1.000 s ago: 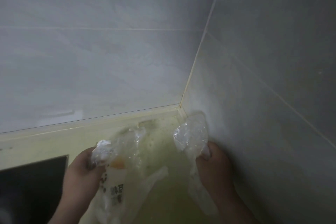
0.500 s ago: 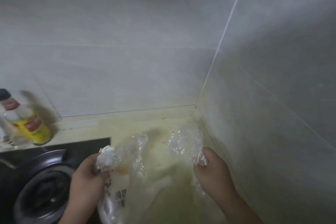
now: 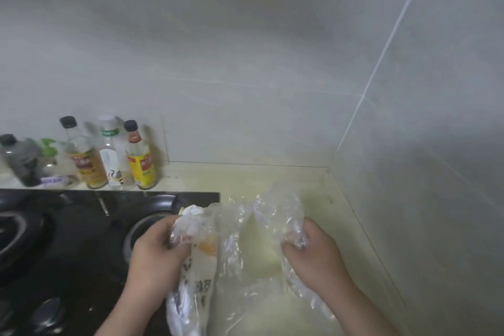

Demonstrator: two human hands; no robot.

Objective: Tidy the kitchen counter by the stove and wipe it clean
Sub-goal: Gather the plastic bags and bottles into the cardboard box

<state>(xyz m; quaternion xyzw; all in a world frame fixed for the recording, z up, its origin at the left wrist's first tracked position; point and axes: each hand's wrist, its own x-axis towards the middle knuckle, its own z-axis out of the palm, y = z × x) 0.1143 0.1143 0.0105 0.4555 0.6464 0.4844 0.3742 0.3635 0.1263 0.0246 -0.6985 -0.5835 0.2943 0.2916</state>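
A crumpled clear plastic bag (image 3: 234, 229) hangs between my hands above the pale yellow counter (image 3: 308, 185), in the corner right of the stove. My left hand (image 3: 156, 248) grips one bunched edge of the bag, together with a white printed wrapper (image 3: 200, 275) that hangs down inside it. My right hand (image 3: 311, 251) grips the opposite edge. The bag's mouth is held apart between the two hands. The counter under the bag looks stained.
A black gas stove (image 3: 81, 240) fills the lower left, one burner ring just left of my left hand. Several condiment bottles (image 3: 109, 155) stand in a row against the grey tiled back wall. The side wall (image 3: 422, 172) closes the counter on the right.
The view has swung left and down, bringing the stove and bottles into sight. Both hands keep their grip on the bag and have drawn slightly toward me.
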